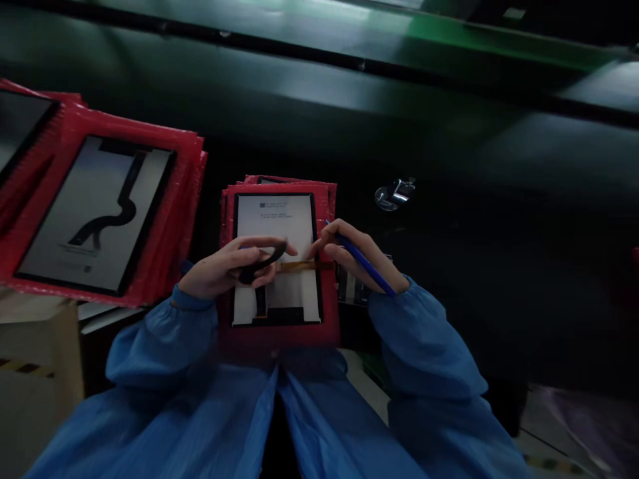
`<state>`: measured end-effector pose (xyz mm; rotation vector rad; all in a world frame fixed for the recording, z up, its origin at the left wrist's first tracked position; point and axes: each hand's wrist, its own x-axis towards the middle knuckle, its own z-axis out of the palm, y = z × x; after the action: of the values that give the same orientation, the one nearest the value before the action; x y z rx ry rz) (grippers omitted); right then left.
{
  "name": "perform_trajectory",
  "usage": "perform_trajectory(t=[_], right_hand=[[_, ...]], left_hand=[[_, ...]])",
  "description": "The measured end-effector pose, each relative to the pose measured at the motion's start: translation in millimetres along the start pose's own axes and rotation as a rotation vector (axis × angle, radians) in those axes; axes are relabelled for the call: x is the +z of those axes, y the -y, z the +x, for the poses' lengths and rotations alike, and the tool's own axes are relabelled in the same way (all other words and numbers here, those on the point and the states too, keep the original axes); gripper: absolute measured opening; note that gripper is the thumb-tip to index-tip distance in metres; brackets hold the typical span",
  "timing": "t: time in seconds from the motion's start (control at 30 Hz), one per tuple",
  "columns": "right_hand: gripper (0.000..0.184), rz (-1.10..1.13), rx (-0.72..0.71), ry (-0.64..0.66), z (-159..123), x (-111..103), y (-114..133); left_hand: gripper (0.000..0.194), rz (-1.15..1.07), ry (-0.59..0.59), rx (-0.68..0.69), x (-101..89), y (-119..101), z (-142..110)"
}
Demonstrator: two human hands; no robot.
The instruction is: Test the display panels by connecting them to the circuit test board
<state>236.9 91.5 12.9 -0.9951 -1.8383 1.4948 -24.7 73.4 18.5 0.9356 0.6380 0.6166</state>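
In front of me a display panel (pixel 294 293) lies face down on red bubble-wrap bags (pixel 329 332), its pale back turned up. My left hand (pixel 224 266) is over its left side, closed on a black flex cable (pixel 264 264) that curves up between the fingers. My right hand (pixel 362 249) is at the panel's right edge. A slim blue pen-like stick (pixel 367 263) is gripped in it, slanting back toward the wrist. Thumb and forefinger point at the panel just above an amber strip (pixel 299 265); whether they touch it I cannot tell.
On the left stands a stack of red bubble-wrap bags (pixel 190 193) with a panel (pixel 100 213) and its black cable on top. Another panel (pixel 20 126) lies at far left. A shiny tape-like piece (pixel 395 194) rests on the dark table. Small dark parts (pixel 352 289) lie under my right wrist.
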Motion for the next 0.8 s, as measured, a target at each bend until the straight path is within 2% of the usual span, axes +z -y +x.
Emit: perform_trajectory(t=[0.13, 0.23, 0.33, 0.4, 0.5, 0.63, 0.8], right_hand=[[0.021, -0.183, -0.055, 0.096, 0.2, 0.2, -1.9], [0.025, -0.375, -0.134, 0.052, 1.7, 6.3, -6.0], [0.030, -0.484, -0.173, 0.023, 2.8, 11.9, -7.9], [0.026, -0.441, -0.161, 0.050, 2.8, 14.8, -7.0], [0.020, -0.209, -0.105, 0.067, 2.1, 18.5, -4.9], [0.026, 0.054, -0.064, 0.067, 0.9, 20.6, -4.8], [0.026, 0.103, -0.048, 0.129, -1.0, 15.4, -2.3]], left_hand=[[0.048, -0.127, -0.165, -0.002, 12.5, 0.1, -2.0], [0.034, -0.181, -0.248, 0.012, 18.9, -0.8, -3.8], [0.031, -0.174, -0.296, 0.037, 18.8, -0.1, -8.6], [0.029, -0.125, -0.333, 0.047, 18.0, 1.0, -12.2], [0.022, 0.058, -0.426, 0.060, 22.4, 2.4, -14.8], [0.017, 0.352, -0.525, 0.094, 35.9, 4.1, -10.7], [0.014, 0.437, -0.579, 0.150, 43.7, 8.3, -4.8]])
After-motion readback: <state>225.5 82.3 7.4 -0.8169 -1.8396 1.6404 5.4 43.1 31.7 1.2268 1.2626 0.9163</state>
